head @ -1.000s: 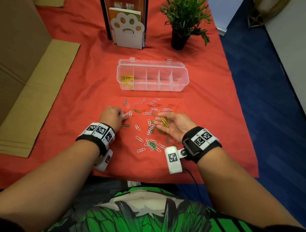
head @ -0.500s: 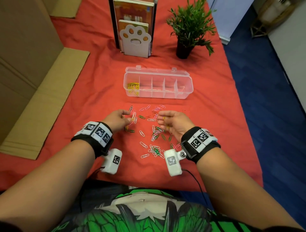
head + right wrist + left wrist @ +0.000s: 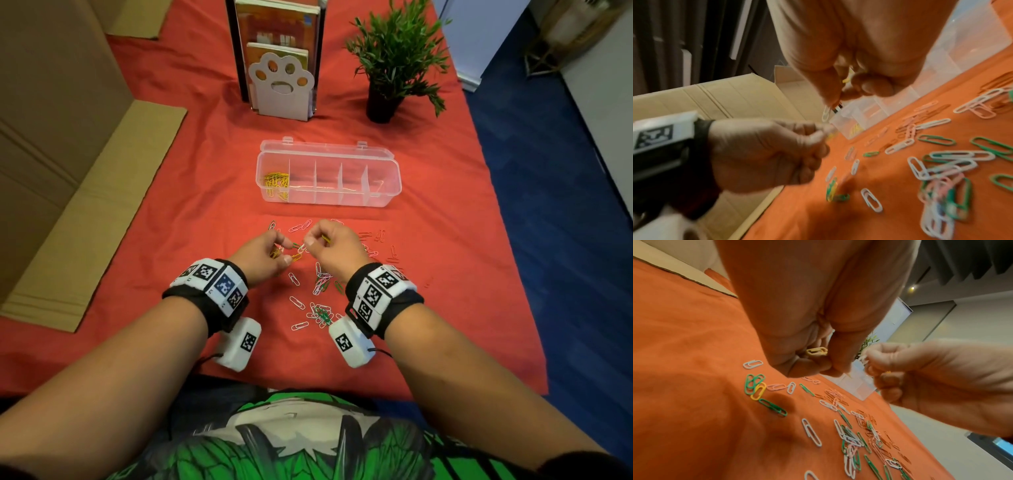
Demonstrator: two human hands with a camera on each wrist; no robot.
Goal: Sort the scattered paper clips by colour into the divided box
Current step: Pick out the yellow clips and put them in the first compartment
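Note:
Just above the scattered paper clips (image 3: 319, 283) on the red cloth, my two hands meet. The left hand (image 3: 286, 257) curls round yellow paper clips (image 3: 816, 351) and pinches one at its fingertips. The right hand (image 3: 308, 245) pinches a white paper clip (image 3: 826, 112) that touches the left hand's yellow one, and a yellow clip (image 3: 846, 80) sits inside its curled fingers. The clear divided box (image 3: 387, 185) stands open beyond the hands, with yellow clips (image 3: 276, 181) in its leftmost compartment. Green, white, pink and red clips (image 3: 851, 436) lie loose below the hands.
A paw-shaped bookend with books (image 3: 281, 85) and a potted plant (image 3: 394, 68) stand behind the box. Flattened cardboard (image 3: 85, 212) lies on the left. The table's right edge (image 3: 507, 240) drops to a blue floor.
The right hand, palm up and open a second ago, has turned over and pinched a white clip. Both hands have come together above the clips.

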